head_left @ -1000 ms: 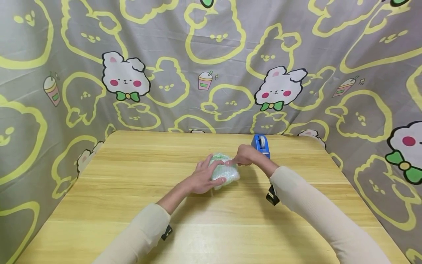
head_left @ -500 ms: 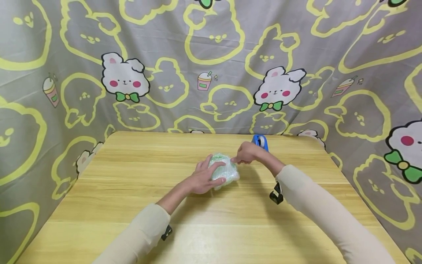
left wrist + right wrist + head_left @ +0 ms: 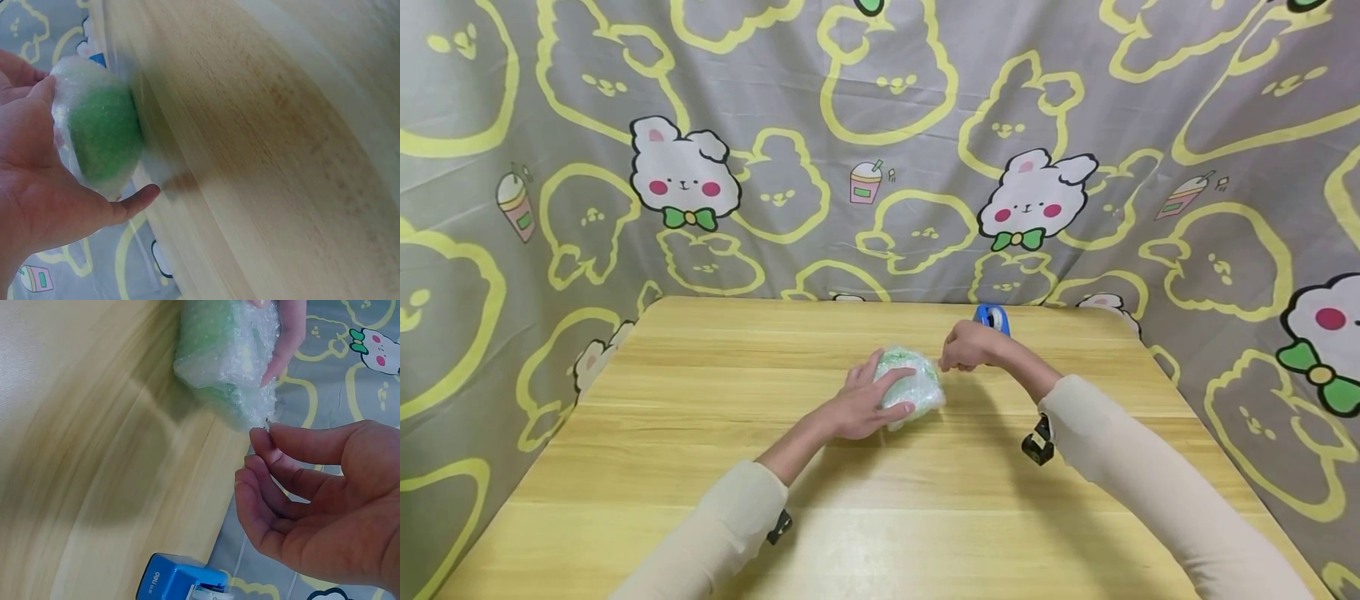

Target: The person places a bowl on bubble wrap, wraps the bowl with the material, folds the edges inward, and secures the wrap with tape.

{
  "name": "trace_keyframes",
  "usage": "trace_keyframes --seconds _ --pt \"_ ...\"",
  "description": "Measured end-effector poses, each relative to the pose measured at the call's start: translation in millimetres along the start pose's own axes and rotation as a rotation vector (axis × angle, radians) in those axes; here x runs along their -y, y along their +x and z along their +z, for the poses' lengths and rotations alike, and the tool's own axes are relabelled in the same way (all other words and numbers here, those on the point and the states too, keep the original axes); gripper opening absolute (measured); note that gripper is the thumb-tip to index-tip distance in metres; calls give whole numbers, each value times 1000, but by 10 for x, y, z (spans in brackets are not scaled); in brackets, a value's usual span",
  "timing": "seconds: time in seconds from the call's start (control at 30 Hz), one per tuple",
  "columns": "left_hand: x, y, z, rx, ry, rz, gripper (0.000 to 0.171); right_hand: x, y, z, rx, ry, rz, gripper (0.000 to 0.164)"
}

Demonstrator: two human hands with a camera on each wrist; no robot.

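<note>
A bubble-wrapped bundle (image 3: 922, 390) with green showing through sits on the wooden table. My left hand (image 3: 859, 404) holds it from the left, fingers spread over its top and far side, thumb along the near side. In the left wrist view the green thing (image 3: 106, 134) inside the wrap looks rounded; its kind is hidden. My right hand (image 3: 970, 346) is just right of the bundle, thumb and index fingertips pinched together. In the right wrist view they meet at the wrap's edge on a tiny clear bit that looks like tape (image 3: 267, 423). The other right fingers are curled.
A blue tape dispenser (image 3: 992, 317) with a roll of tape stands behind my right hand, partly hidden by it. The wooden table (image 3: 700, 433) reaches back to a grey patterned curtain (image 3: 775, 167). A dark wrist camera (image 3: 1037, 442) hangs below my right sleeve.
My right hand has drawn back from the top of the bundle to the right, fingertips still pinched. My left hand and the bundle have stayed in place.
</note>
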State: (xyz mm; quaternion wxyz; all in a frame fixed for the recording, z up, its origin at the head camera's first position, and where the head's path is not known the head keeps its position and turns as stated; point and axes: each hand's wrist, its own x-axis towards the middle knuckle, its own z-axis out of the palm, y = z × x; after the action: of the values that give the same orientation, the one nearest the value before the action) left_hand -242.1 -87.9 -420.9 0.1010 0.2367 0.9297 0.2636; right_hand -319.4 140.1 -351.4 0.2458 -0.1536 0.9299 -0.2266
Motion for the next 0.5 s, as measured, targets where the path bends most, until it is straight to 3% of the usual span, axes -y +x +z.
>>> trace_keyframes --seconds 0.5 --pt "20 10 4 1 -6 18 55 -205 105 173 -55 121 11 21"
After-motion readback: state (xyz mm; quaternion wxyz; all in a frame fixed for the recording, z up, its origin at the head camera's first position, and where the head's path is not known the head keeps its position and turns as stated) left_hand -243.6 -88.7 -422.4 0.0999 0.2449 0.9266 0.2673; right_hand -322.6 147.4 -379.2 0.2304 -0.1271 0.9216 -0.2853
